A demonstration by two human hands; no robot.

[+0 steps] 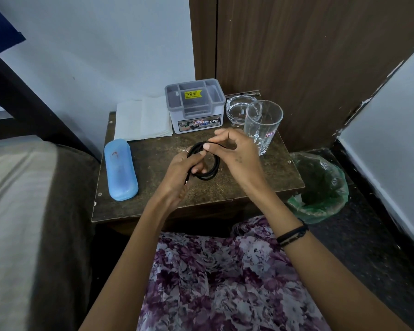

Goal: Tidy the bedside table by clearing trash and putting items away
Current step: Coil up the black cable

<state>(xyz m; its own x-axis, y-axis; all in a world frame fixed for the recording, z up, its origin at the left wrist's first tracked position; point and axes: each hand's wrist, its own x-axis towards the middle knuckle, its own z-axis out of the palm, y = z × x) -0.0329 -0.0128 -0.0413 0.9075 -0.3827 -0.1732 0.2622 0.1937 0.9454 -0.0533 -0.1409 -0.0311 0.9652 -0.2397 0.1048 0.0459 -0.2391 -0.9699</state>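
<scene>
A black cable [210, 172], wound into a loop, is held above the middle of the dark bedside table [268, 177]. My left hand [179, 174] grips the left side of the coil, fingers curled through it. My right hand [234, 151] pinches a strand at the top of the loop between thumb and forefinger. A blue glasses case [120, 169] lies on the table's left side. White tissues [142, 119] lie at the back left. A grey compartment organiser [195, 105] stands at the back centre.
A glass ashtray [237, 108] and a tall empty drinking glass [263, 125] stand at the back right, close to my right hand. A bin lined with a green bag [320, 187] sits on the floor right of the table. The bed [34, 211] is on the left.
</scene>
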